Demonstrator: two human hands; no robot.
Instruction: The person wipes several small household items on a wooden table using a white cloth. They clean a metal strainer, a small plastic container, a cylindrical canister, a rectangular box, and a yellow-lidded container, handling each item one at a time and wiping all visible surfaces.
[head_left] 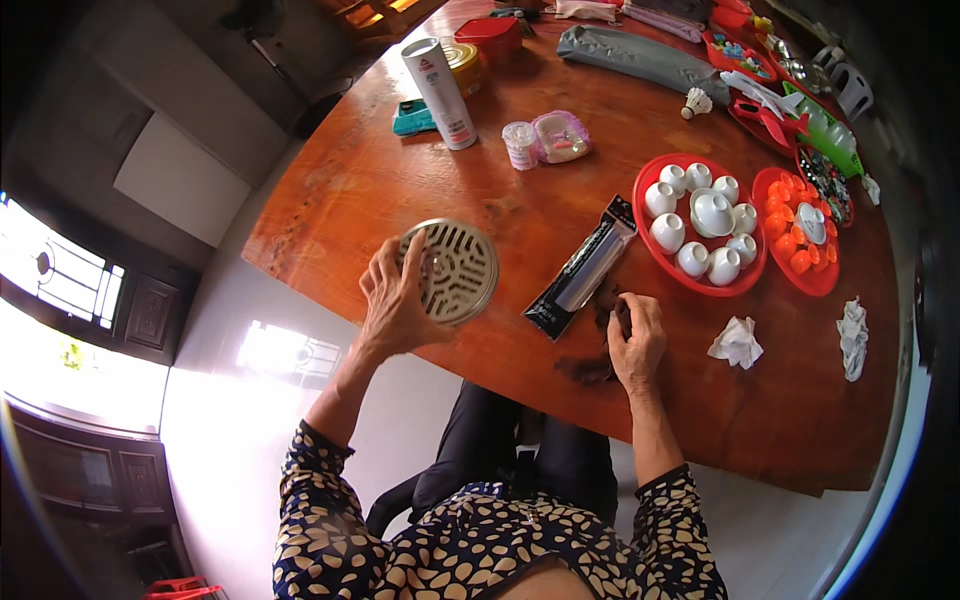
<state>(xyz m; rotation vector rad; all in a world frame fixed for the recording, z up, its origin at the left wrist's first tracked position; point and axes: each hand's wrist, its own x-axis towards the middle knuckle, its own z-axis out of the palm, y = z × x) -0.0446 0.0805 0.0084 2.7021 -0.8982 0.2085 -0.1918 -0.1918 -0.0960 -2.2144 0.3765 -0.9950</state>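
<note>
My left hand [392, 298] grips a round metal tray [458, 272] with a slotted top by its left rim, near the table's front edge. The fingers curl round the rim with the thumb on the near side. My right hand [640, 342] is closed on a dark brown, soft-looking piece of cloth [606, 298], part of which is hidden by the fingers. Another dark brown patch [588, 370] lies on the wood beside that hand. Just left of it, a flat black package with a clear window [583, 272] rests at a slant on the table.
A red tray [652, 252] of white cups and a red plate [808, 288] of orange cups stand at the right. Crumpled tissues [737, 343] lie nearer me. Farther back are a tall tube [440, 95], a small tub [520, 147], a shuttlecock [697, 103] and a long grey bag [640, 62].
</note>
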